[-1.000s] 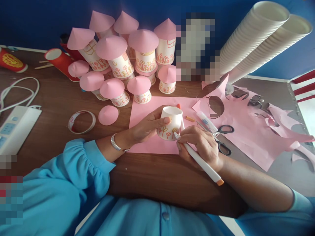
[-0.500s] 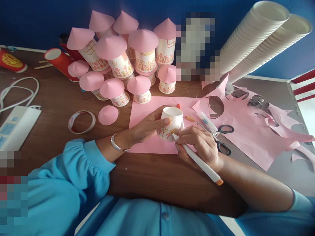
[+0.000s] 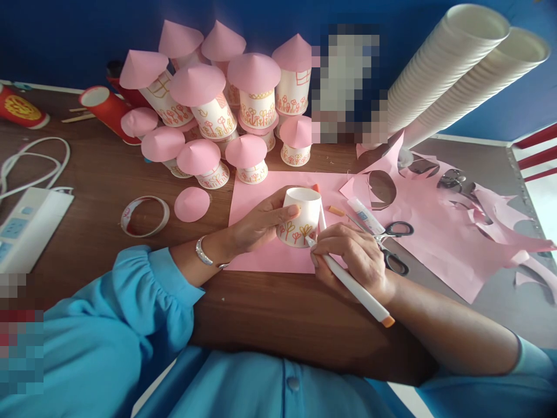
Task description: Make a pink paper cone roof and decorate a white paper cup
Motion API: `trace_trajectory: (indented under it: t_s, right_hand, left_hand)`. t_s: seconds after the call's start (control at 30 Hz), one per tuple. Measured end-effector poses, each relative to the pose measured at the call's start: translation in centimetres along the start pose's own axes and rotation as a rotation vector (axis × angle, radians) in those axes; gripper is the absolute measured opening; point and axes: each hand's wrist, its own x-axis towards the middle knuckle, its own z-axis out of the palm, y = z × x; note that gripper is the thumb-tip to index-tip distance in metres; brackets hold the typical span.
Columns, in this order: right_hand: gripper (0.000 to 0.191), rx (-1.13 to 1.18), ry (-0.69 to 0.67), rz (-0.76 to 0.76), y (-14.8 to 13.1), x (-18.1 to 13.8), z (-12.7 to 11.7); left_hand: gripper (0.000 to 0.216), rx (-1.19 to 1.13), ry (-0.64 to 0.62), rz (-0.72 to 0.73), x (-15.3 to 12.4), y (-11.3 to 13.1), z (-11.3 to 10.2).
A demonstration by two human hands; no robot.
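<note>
My left hand (image 3: 261,223) is wrapped round a small upside-down white paper cup (image 3: 301,216) with orange and pink flowers drawn on its side. The cup stands on a pink paper sheet (image 3: 261,200) on the wooden table. My right hand (image 3: 354,258) grips a white marker (image 3: 357,288) with an orange end, its tip touching the cup's lower rim. A silver bracelet (image 3: 202,252) is on my left wrist.
Several cups with pink cone roofs (image 3: 226,110) cluster at the back. A loose pink cone (image 3: 192,204) and a tape ring (image 3: 144,215) lie left. Scissors (image 3: 391,244), a glue tube (image 3: 364,215) and cut pink paper (image 3: 456,232) lie right. Stacked white cups (image 3: 456,75) lean at the back right. A power strip (image 3: 26,229) sits at the left.
The cup has turned and shifted slightly left in my left hand. The marker tip has stayed at the cup's lower rim with small movements.
</note>
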Motion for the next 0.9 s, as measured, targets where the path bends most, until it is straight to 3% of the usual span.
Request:
trace_trajectory:
  t_s: [0.63,0.9]
  right_hand:
    - [0.023,0.015,0.017,-0.011,0.14,0.05,-0.01]
    - [0.024,0.194,0.019,-0.043,0.08,-0.03,-0.43]
  left_hand:
    - [0.041,0.005,-0.019,0.009,0.09,0.13,0.17]
    - [0.045,0.034,0.039,-0.002,0.06,-0.23,-0.58]
